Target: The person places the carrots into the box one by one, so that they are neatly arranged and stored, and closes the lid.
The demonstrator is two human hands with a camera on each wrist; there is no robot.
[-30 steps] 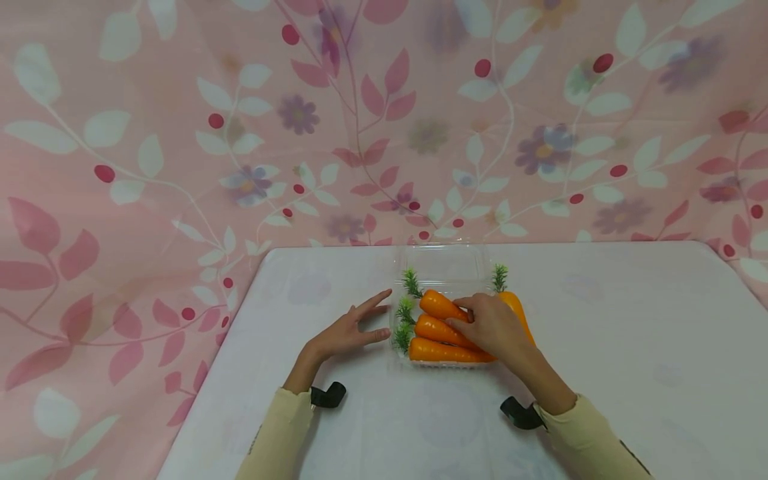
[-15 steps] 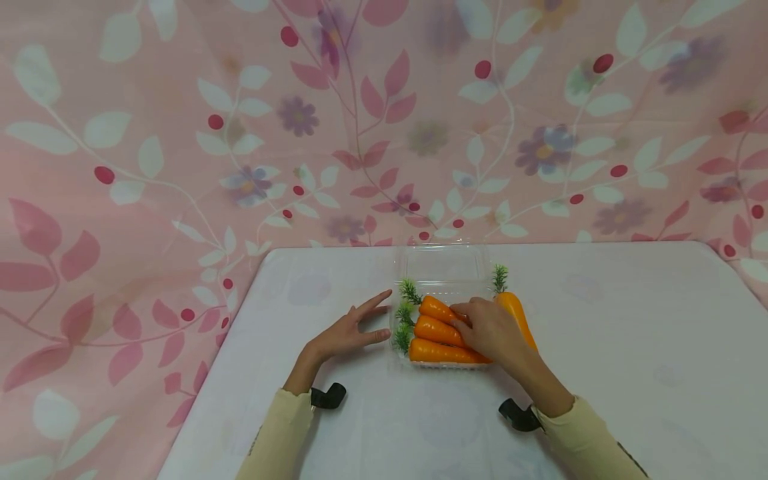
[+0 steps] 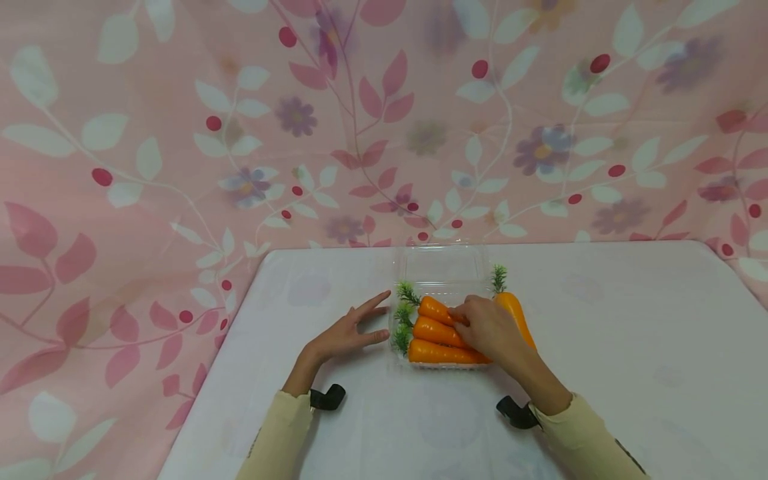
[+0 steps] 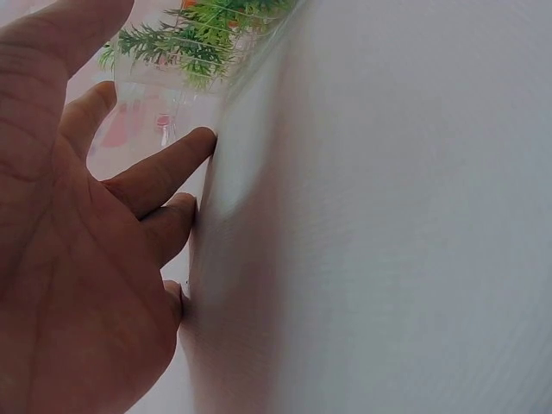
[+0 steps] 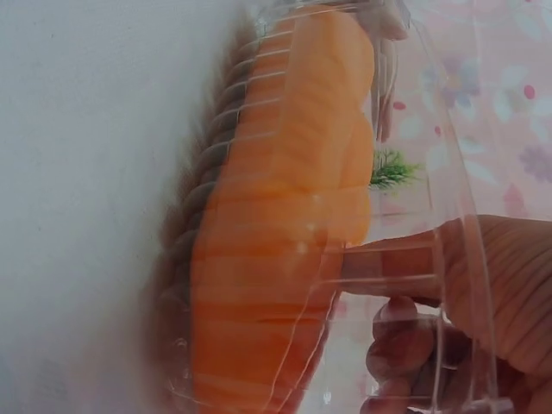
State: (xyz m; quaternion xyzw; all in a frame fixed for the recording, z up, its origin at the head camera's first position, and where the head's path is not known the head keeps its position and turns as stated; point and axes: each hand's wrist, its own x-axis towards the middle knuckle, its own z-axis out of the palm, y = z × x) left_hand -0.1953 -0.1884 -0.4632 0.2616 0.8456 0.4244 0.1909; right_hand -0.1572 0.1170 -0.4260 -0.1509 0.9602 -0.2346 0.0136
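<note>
A clear plastic clamshell box [image 3: 441, 261] stands open near the table's back edge, its lid tipped away from me. Three orange toy carrots lie in it with green tops to the left: far [image 3: 433, 308], middle [image 3: 433, 329], near [image 3: 438, 351]. Another carrot [image 3: 517, 312] lies along the box's right side. My right hand [image 3: 489, 330] rests over the carrots, fingers curled onto the far one. In the right wrist view those fingers [image 5: 405, 332] show through the box wall [image 5: 431, 129] beside a carrot [image 5: 285, 216]. My left hand [image 3: 345, 333] lies flat, fingers spread, just left of the box [image 4: 155, 112].
The white table [image 3: 600, 333] stretches wide to the right and left of the box. A pink floral cloth [image 3: 180, 133] hangs behind it and drapes past the left edge. Black wrist straps [image 3: 327, 397] sit at both cuffs.
The far carrot has come down and nearer, settling against the middle one, with my right hand moving with it. The left hand has stayed put.
</note>
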